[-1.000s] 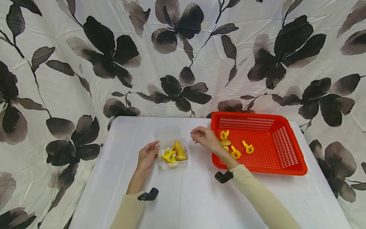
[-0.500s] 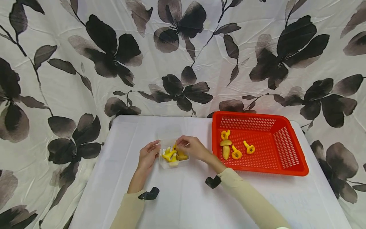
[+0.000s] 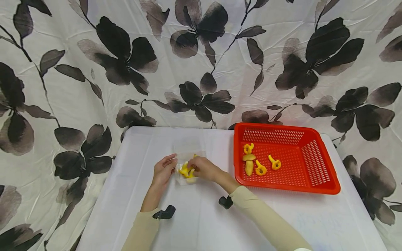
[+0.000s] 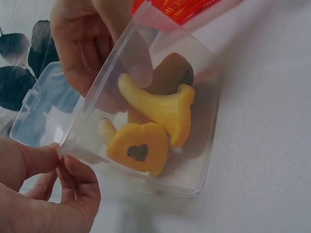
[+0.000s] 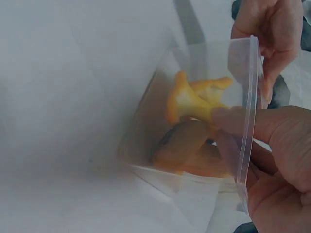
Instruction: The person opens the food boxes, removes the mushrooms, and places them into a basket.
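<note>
A clear plastic box (image 3: 186, 181) with its lid (image 4: 48, 109) folded back stands on the table. My left hand (image 3: 164, 170) pinches the box's rim between thumb and fingers. Reaching in over the rim, my right hand (image 3: 205, 169) has its thumb and finger on the stem of a yellow chanterelle mushroom (image 5: 187, 104), which still lies among the others. Beneath it is a brown mushroom (image 5: 177, 145). Another yellow chanterelle (image 4: 150, 141), with a dark spot on its cap, lies nearer my left hand in the left wrist view. My right hand hides part of the contents in the head view.
To the right stands a red perforated basket (image 3: 325, 188). Inside it lie a brown mushroom (image 3: 249, 165) and several yellow chanterelles, one chanterelle (image 3: 275, 164) apart from the rest. A white cloth (image 3: 213, 223) covers the table, and a flowered curtain (image 3: 263, 69) hangs behind.
My right hand has moved left from the basket's edge into the clear box, to the yellow chanterelle. My left hand keeps its place at the box's rim.
</note>
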The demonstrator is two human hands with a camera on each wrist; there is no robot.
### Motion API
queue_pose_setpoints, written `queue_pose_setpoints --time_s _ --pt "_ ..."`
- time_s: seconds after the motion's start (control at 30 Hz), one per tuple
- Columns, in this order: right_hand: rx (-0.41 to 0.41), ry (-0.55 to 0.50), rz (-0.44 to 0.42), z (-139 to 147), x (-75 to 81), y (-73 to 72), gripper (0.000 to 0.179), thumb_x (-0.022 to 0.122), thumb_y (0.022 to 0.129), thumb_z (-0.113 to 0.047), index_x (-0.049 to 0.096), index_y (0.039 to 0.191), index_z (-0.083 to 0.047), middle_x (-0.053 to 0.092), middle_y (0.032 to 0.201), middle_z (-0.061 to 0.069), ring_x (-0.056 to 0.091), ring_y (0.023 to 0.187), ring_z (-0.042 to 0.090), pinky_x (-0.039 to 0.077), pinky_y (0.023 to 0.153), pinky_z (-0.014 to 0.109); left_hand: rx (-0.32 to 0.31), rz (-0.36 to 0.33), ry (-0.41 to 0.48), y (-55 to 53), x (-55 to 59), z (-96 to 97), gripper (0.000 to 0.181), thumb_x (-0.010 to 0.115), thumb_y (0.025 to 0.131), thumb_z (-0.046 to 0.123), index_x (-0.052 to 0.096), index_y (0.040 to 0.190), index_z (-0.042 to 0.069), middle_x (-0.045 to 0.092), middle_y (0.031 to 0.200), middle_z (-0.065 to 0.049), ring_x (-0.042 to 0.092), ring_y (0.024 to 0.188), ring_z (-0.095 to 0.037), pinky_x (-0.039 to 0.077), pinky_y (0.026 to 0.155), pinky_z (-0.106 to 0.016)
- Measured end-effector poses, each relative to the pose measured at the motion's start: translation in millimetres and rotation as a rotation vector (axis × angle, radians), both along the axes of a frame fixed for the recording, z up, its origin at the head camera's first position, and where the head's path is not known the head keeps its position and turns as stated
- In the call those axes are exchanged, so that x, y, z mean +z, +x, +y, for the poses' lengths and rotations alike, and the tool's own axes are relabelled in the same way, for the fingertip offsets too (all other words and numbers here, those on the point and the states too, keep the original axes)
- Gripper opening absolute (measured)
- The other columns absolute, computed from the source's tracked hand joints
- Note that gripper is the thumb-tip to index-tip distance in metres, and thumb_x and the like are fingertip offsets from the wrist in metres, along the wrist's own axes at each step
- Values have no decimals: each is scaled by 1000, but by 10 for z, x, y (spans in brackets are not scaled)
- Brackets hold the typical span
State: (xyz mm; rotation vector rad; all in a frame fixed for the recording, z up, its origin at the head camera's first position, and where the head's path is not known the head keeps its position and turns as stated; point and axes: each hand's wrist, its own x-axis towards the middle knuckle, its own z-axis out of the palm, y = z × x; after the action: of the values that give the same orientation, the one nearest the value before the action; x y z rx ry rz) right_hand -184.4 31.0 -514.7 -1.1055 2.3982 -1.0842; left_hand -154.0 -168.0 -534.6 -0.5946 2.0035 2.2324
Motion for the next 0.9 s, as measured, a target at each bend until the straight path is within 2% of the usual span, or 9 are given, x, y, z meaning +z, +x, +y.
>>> queue_pose_setpoints --time_s 0.13,0.27,0.5,0.63,0.9 --pt "-3 8 -1 4 -7 -6 16 71 89 13 71 103 6 71 102 17 63 93 30 54 88 31 3 3 1 2 -3 13 39 64 102 7 59 139 -4 61 99 -2 53 76 -9 46 64 -16" --pt "-60 -63 -40 20 -22 -24 16 71 91 8 71 107 5 71 103 14 64 92 24 54 87 27 2 3 -15 0 -11 24 39 64 102 7 59 139 -4 60 98 -1 53 76 -10 46 65 -17" --pt "-215 -250 -249 84 8 -42 19 73 96 -8 69 113 0 70 106 9 66 97 21 55 91 26 15 -6 -26 -15 -50 29 36 64 102 7 61 137 -2 60 100 -2 54 79 -13 46 65 -17" --pt "-264 -320 -354 177 37 -42 20 71 98 -15 71 115 -4 69 107 7 65 98 21 55 91 26 16 -14 -30 -13 -56 27 37 64 102 7 61 137 -2 61 100 -2 54 79 -13 47 65 -17" --pt "-299 -465 -445 375 91 -66 28 68 100 -13 70 125 0 71 120 15 71 100 21 57 92 37 14 -12 -30 -21 -50 22 37 63 102 5 61 137 -2 61 99 -1 53 76 -9 47 64 -17"
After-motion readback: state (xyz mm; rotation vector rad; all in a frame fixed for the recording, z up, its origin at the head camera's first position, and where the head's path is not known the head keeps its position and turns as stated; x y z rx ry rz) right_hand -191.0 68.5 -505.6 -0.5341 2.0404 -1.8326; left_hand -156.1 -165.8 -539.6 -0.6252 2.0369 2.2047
